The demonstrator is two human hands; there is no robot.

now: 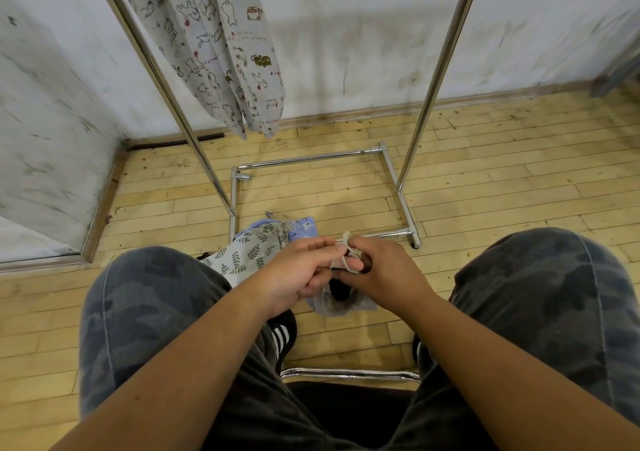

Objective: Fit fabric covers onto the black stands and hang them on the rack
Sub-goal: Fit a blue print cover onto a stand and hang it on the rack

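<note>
My left hand (298, 274) and my right hand (381, 270) meet between my knees and pinch the beige drawstring (348, 253) of a pale fabric cover (341, 306) that hangs below them. Something black shows inside the cover's mouth, mostly hidden by my fingers. A leaf-print cover (242, 253) and a lilac one (301, 227) lie in a heap on the floor by my left knee. Covers with a cat print (225, 52) hang from the metal rack (436, 69) at the upper left.
The rack's chrome base frame (311, 159) sits on the wooden floor straight ahead, its uprights on either side. White walls close the corner behind and to the left. A chrome chair edge (349, 374) shows between my legs.
</note>
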